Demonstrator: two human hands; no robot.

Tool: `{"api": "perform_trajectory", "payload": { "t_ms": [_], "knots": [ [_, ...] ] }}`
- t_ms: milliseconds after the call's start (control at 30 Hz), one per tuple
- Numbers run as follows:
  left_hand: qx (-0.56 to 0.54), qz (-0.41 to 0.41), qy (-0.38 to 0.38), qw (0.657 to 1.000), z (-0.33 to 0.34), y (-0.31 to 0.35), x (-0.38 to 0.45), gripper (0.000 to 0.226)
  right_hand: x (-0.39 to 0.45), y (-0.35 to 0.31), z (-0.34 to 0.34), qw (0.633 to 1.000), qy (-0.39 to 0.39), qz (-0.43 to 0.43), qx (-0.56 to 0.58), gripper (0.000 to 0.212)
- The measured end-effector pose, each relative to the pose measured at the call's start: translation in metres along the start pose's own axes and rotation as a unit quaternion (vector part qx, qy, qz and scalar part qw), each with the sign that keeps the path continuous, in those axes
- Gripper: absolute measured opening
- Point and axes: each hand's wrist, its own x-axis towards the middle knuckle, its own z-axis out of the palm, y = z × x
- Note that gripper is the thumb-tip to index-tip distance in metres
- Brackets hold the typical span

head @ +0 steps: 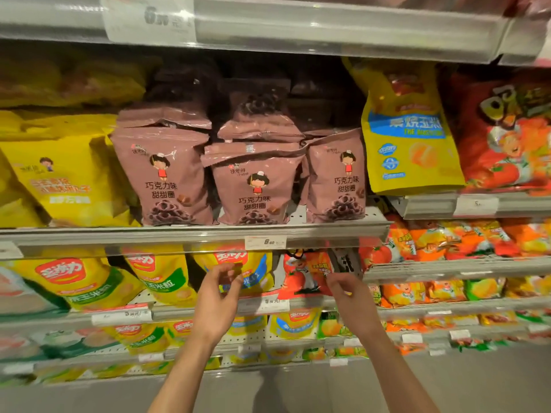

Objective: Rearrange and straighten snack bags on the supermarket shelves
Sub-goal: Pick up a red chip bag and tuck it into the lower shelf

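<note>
Supermarket shelf [193, 231], frame centre: left hand [219, 296] grip wide, right hand [347, 293] grip unclear; yellow bag [238, 272] probably light, crinkly, take top corners.

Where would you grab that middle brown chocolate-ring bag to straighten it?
Take the middle brown bag by its crimped top seam, which is folded over and sags lower than its neighbours. Come from the open front of the shelf, probably pinching both upper corners, since bags crowd it on either side.

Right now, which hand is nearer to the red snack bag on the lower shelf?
Right. The right hand is at the red snack bag's right edge, seemingly touching it; the left hand is further left, before a yellow bag.
</note>
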Motion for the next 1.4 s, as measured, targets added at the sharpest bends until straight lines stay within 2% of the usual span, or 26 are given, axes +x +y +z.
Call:
{"api": "perform_trajectory", "payload": {
  "t_ms": [133, 267, 333, 467, 567, 633, 800, 933, 1067, 1133, 1233, 1333, 1400],
  "knots": [
    [0.167, 0.064, -0.005, 0.984, 0.019, -0.007, -0.001, 0.039, 0.034, 0.015, 0.001, 0.997, -0.042, 0.020, -0.060, 0.012],
    [0.219, 0.029, -0.014, 0.975, 0.041, -0.007, -0.007, 0.050, 0.061, 0.029, 0.001, 0.990, -0.074, 0.003, -0.123, 0.026],
    [0.240, 0.028, -0.011, 0.970, 0.050, -0.005, -0.005, 0.051, 0.073, 0.037, 0.004, 0.982, -0.092, 0.034, -0.163, 0.041],
    [0.254, 0.005, 0.008, 0.967, 0.060, -0.003, -0.007, 0.052, 0.091, 0.054, 0.012, 0.969, -0.127, 0.099, -0.189, 0.086],
    [0.252, 0.001, 0.014, 0.968, 0.063, -0.003, -0.009, 0.053, 0.102, 0.060, 0.020, 0.962, -0.159, 0.150, -0.165, 0.094],
    [0.247, 0.001, 0.018, 0.969, 0.063, -0.003, -0.009, 0.053, 0.105, 0.062, 0.024, 0.962, -0.158, 0.171, -0.141, 0.090],
    [0.227, -0.004, 0.011, 0.974, 0.060, -0.003, -0.012, 0.055, 0.102, 0.056, 0.022, 0.975, -0.129, 0.167, -0.064, 0.054],
    [0.201, -0.008, 0.017, 0.979, 0.059, -0.004, -0.013, 0.051, 0.092, 0.053, 0.010, 0.979, -0.128, 0.159, -0.018, 0.048],
    [0.142, -0.047, -0.009, 0.989, 0.077, 0.003, -0.018, 0.040, 0.073, 0.048, -0.009, 0.979, -0.143, 0.144, 0.036, 0.017],
    [0.120, -0.087, -0.052, 0.988, 0.093, 0.008, -0.019, 0.041, 0.063, 0.048, -0.021, 0.977, -0.151, 0.136, 0.064, 0.021],
    [0.077, -0.160, -0.100, 0.979, 0.118, 0.014, -0.023, 0.059, 0.048, 0.053, -0.039, 0.972, -0.180, 0.130, 0.082, 0.025],
    [0.011, -0.227, -0.102, 0.969, 0.138, 0.016, -0.030, 0.064, 0.039, 0.064, -0.059, 0.970, -0.200, 0.116, 0.076, 0.024],
    [-0.061, -0.251, -0.095, 0.961, 0.148, 0.018, -0.034, 0.058, 0.036, 0.071, -0.071, 0.968, -0.210, 0.114, 0.075, 0.024]
  ]
}}
